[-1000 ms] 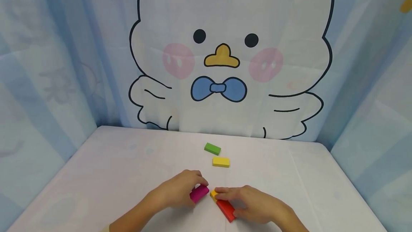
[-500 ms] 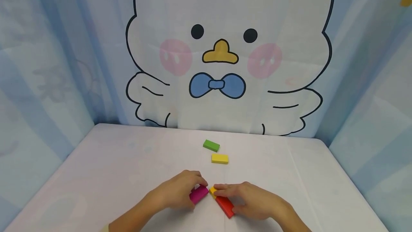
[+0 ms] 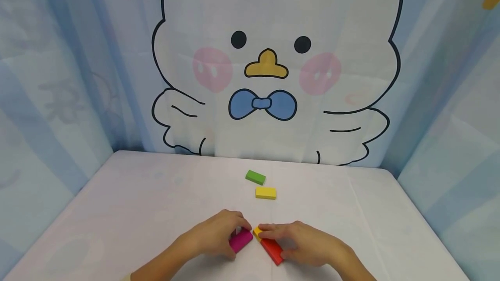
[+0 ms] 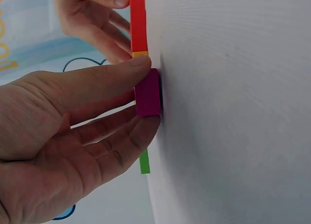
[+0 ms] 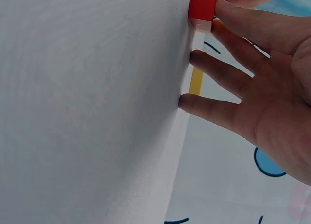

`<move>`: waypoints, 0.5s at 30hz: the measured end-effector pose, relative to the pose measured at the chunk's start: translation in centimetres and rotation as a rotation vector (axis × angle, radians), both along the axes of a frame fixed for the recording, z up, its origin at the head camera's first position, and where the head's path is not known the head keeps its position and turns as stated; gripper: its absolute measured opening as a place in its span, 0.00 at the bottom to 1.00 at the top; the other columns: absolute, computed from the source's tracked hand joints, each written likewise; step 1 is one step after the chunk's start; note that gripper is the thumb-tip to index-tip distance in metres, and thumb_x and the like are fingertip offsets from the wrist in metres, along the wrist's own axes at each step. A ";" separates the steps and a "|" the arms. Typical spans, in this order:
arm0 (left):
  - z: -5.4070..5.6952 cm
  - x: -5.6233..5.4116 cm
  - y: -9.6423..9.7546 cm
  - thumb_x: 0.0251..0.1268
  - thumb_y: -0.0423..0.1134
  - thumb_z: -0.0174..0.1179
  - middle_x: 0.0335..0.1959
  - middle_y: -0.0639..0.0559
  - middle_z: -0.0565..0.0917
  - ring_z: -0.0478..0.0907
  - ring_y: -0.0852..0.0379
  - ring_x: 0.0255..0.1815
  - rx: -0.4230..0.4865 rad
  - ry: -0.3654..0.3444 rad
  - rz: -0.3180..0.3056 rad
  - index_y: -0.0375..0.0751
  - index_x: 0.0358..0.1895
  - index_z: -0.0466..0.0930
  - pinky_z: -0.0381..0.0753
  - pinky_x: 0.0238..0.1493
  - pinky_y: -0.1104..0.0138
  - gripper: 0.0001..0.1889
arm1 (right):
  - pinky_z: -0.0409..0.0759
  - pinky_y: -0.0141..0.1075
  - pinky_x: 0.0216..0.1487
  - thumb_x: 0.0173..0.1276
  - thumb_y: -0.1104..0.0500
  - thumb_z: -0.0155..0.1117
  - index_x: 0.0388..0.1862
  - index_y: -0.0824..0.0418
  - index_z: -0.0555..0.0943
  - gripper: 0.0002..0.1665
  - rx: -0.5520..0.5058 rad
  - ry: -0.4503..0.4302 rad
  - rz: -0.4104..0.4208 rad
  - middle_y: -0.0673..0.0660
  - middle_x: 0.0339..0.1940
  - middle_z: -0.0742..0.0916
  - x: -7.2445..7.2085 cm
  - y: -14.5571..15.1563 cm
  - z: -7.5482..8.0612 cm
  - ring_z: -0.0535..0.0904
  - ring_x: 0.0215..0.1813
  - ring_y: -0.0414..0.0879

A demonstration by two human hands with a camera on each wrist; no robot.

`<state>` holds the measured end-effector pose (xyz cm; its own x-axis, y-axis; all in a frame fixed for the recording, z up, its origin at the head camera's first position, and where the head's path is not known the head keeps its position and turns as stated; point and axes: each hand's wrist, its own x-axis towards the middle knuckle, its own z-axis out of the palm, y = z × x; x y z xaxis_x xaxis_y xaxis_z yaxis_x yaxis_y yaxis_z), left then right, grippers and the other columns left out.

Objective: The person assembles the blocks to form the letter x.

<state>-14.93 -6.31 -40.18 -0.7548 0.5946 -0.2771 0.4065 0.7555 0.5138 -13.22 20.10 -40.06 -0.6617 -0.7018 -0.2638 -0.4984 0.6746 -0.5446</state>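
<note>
Fingers curled, my left hand (image 3: 218,234) grips a magenta rectangular block (image 3: 241,241) on a white-covered table (image 3: 156,203), thumb on one side and fingertips on the other. Across from it, my right hand (image 3: 308,246) spreads open, its fingers fairly straight, the thumb touching a long red rectangular block (image 3: 271,251) and a forefinger over a small orange-yellow block (image 3: 256,232) (partly hidden by that finger). The red and orange-yellow pieces meet end to end, slanting just beside the magenta one. Farther back lie a yellow rectangular block (image 3: 265,193) and a green rectangular block (image 3: 255,177), near each other but apart, before a cartoon-bird fabric backdrop (image 3: 269,138).
</note>
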 end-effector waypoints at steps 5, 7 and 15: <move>0.1 0.1 0.0 0.49 0.38 0.82 0.47 0.63 0.82 0.73 0.64 0.46 0.012 -0.005 0.001 0.53 0.60 0.85 0.83 0.44 0.72 0.31 | 0.74 0.49 0.75 0.71 0.62 0.69 0.75 0.39 0.75 0.36 -0.007 0.017 0.015 0.38 0.79 0.72 0.1 0.1 0.0 0.71 0.78 0.42; 0.1 0.1 -0.1 0.49 0.38 0.82 0.47 0.63 0.82 0.73 0.64 0.46 0.017 -0.009 0.002 0.53 0.61 0.85 0.83 0.43 0.72 0.31 | 0.74 0.49 0.75 0.71 0.62 0.69 0.75 0.40 0.75 0.36 -0.008 0.019 0.016 0.37 0.79 0.72 0.1 0.2 0.0 0.71 0.79 0.42; 0.1 0.0 -0.4 0.51 0.33 0.80 0.44 0.62 0.83 0.76 0.65 0.42 0.064 -0.050 0.008 0.52 0.61 0.84 0.83 0.42 0.72 0.31 | 0.74 0.48 0.75 0.71 0.63 0.68 0.76 0.41 0.75 0.37 -0.019 0.020 0.025 0.39 0.80 0.72 0.1 0.3 0.0 0.70 0.79 0.43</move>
